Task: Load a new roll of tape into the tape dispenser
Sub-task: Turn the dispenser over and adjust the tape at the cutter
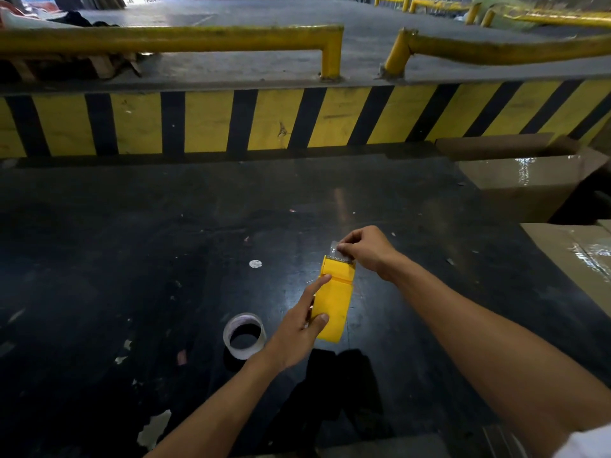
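A yellow tape dispenser (334,299) is held above the dark table (132,259), its toothed metal end pointing away from me. My left hand (299,332) grips its left side, index finger stretched along the edge and thumb on top. My right hand (365,251) pinches a strip of clear tape at the cutter end of the dispenser. A roll of clear tape (244,335) lies flat on the table just left of my left wrist, untouched.
Cardboard boxes (529,186) with glossy tape stand at the right, another box (582,259) nearer me. A yellow-and-black striped wall (264,120) backs the table, with yellow rails (198,38) above. Paper scraps (155,428) dot the table.
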The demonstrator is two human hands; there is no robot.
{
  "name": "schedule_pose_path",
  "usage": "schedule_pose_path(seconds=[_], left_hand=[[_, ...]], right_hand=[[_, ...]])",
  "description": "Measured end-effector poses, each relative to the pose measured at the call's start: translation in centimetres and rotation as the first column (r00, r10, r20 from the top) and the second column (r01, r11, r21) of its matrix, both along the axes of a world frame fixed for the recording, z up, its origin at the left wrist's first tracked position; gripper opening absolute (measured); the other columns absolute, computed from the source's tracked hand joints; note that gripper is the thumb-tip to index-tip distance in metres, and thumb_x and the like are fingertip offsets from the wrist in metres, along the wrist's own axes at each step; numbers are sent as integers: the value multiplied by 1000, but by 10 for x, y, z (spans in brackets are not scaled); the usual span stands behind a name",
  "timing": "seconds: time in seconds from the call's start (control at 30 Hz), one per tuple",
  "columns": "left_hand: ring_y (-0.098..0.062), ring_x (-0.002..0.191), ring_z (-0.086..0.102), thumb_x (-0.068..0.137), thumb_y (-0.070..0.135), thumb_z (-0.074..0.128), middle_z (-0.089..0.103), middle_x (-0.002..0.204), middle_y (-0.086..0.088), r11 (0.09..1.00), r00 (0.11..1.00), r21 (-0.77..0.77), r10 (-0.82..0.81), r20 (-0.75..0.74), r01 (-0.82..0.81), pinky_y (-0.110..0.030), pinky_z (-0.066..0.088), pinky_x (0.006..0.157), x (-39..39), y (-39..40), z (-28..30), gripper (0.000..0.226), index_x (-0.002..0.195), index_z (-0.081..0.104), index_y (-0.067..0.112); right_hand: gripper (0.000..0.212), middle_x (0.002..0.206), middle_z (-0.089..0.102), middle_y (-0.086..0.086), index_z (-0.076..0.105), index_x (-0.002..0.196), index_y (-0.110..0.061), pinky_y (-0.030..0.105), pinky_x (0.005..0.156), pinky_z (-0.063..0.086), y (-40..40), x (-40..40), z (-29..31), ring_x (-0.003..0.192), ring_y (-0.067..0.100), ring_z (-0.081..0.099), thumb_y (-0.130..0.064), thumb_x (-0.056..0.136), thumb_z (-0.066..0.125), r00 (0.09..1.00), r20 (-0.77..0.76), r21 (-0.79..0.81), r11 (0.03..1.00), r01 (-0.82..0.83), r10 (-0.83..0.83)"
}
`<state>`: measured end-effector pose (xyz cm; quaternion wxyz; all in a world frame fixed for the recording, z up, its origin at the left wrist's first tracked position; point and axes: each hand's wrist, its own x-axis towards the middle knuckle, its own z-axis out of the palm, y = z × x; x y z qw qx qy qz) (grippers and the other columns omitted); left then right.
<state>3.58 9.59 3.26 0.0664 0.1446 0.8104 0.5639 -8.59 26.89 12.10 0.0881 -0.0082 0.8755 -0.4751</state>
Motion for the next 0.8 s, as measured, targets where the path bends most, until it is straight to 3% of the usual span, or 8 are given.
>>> schedule_pose_path(seconds=[0.07, 0.13, 0.23, 0.3, 0.43, 0.57, 0.73, 0.8], left_hand=[[14, 118, 54, 101, 16, 51, 44, 141, 47, 1000, 1000, -1, 24, 5, -24, -29, 41, 111, -5, -3, -2, 71, 144, 29, 68], [-12, 98, 55, 99, 18, 51, 55, 122, 14, 998, 998, 29, 58, 10, -59, -36, 48, 94, -6, -3, -1, 68, 147, 30, 63], [-31, 90, 61, 97, 25, 55, 55, 112, -7, 995, 995, 37, 96, 8, -96, -61, 54, 84, -6, -1, 5, 62, 141, 35, 63], [-47, 98, 66, 98, 34, 57, 62, 115, -18, 992, 992, 23, 125, 4, -125, -62, 57, 86, -7, 2, 9, 55, 135, 35, 67], [-48, 98, 68, 94, 57, 54, 64, 109, -26, 990, 992, -68, 125, -12, -125, -62, 58, 84, -9, 3, 5, 51, 139, 32, 68], [-47, 100, 69, 92, 63, 48, 60, 107, -10, 986, 995, -129, 104, -4, -103, -63, 57, 87, -9, 4, -1, 53, 140, 27, 74], [-33, 73, 67, 96, 51, 53, 69, 94, -20, 982, 990, -124, 138, -11, -139, -51, 56, 71, -16, 4, -2, 53, 135, 29, 77], [-35, 74, 66, 99, 40, 56, 70, 97, -19, 982, 988, -104, 156, 0, -155, -48, 56, 71, -17, 5, 0, 56, 134, 31, 76]], right_hand=[[9, 74, 67, 2, 73, 82, -9, 24, 61, 46, 0, 0, 1, 69, 11, 59, -10, 89, 68, 1000, -25, -2, 1000, 8, -8], [8, 77, 68, 3, 75, 86, -6, 24, 60, 46, -2, 0, 1, 71, 11, 60, -10, 89, 68, 999, -43, -1, 1000, 15, -15], [10, 80, 69, 4, 76, 90, -4, 25, 62, 46, -3, 0, 1, 75, 13, 62, -10, 89, 68, 998, -56, 14, 999, 34, -34], [10, 82, 69, 6, 76, 90, -3, 25, 63, 46, -4, 0, 1, 76, 15, 62, -10, 89, 69, 997, -55, 14, 998, 62, -61], [10, 81, 69, 7, 76, 89, -2, 23, 58, 44, -3, 4, 1, 73, 14, 60, -10, 88, 70, 997, -56, 47, 998, 51, -48], [10, 86, 69, 6, 76, 91, -3, 18, 56, 42, -3, 11, 0, 80, 15, 61, -10, 88, 69, 993, -118, 79, 996, 39, -30], [13, 93, 74, 11, 77, 91, -4, 24, 69, 42, -11, 21, -13, 81, 17, 61, -9, 89, 66, 959, -283, 159, 985, 70, -22], [13, 90, 71, 11, 78, 88, -7, 27, 69, 40, -14, 26, -23, 83, 22, 61, -10, 88, 65, 920, -391, 217, 970, 108, -15]])
